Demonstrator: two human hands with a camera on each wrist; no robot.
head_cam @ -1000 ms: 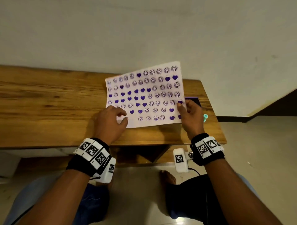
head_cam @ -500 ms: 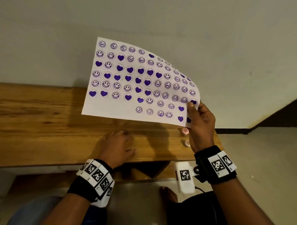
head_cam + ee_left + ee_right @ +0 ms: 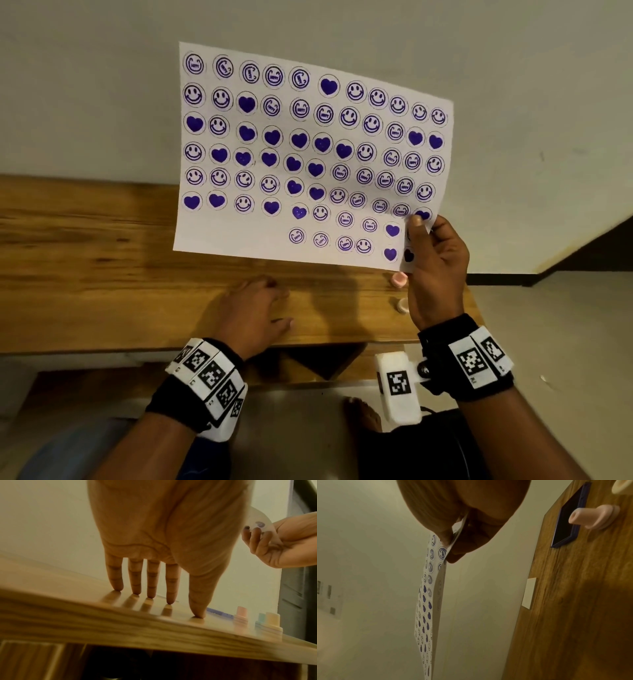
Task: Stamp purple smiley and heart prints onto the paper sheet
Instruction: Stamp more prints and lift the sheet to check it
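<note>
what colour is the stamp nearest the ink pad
Pale pink stamp, beside the ink pad; clearest in the left wrist view.

Free room is mostly the left side of the wooden table (image 3: 85, 246), bare wood all the way. Left hand (image 3: 253, 308) sits fingertips-down near the front edge, mid-table. Right end is cramped: pastel stamps (image 3: 241, 614) standing upright near the front corner, dark ink pad (image 3: 568, 519) behind them. Paper sheet (image 3: 308, 154), held up off the table by the right hand (image 3: 435, 267), hangs over that end.

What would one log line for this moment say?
right hand: pinches white stamped paper sheet, lifted | left hand: fingertips on wooden table
</note>
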